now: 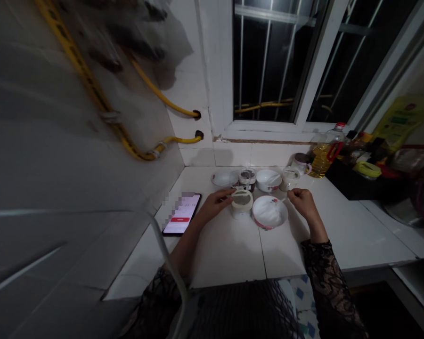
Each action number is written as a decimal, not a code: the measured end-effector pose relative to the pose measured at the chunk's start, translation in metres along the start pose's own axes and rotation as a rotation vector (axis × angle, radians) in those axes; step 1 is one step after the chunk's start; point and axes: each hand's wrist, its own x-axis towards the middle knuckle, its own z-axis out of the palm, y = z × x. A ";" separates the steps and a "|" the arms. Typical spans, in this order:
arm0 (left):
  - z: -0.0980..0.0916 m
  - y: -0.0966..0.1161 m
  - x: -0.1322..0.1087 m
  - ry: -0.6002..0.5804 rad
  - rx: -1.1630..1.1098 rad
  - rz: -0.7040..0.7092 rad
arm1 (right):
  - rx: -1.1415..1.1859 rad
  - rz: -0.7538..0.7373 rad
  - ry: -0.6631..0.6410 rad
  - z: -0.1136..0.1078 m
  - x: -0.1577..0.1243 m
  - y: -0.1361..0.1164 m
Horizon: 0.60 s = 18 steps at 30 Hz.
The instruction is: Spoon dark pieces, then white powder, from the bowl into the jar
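Observation:
My left hand (pixel 217 205) is at the left side of a squat jar (pixel 242 203) with a pale rim and a greyish top. Its fingers are stretched out and seem to touch the jar's edge, not wrapped round it. My right hand (pixel 303 203) is closed in a pinch on the thin handle of a white spoon (pixel 283 199), just right of a white bowl (pixel 270 213) with a red flower pattern. The spoon's handle reaches toward the bowl's rim. The bowl's inside looks white, and I cannot make out its contents.
Behind stand a second bowl (pixel 268 180) with a spoon in it, a dark-filled jar (pixel 247 179), another jar (pixel 290 178) and a shallow dish (pixel 223 178). A lit phone (pixel 182 214) lies left. An oil bottle (pixel 323 153) stands back right, beside a black box (pixel 349 181) holding condiments.

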 end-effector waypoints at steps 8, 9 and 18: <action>0.000 -0.003 0.000 -0.003 -0.006 0.010 | 0.140 0.121 0.022 -0.006 0.001 -0.003; 0.000 -0.002 0.000 -0.006 -0.003 0.011 | 0.144 0.117 0.018 -0.005 0.001 -0.003; 0.000 -0.002 0.000 -0.005 -0.006 -0.010 | 0.105 0.016 -0.061 0.004 -0.002 -0.006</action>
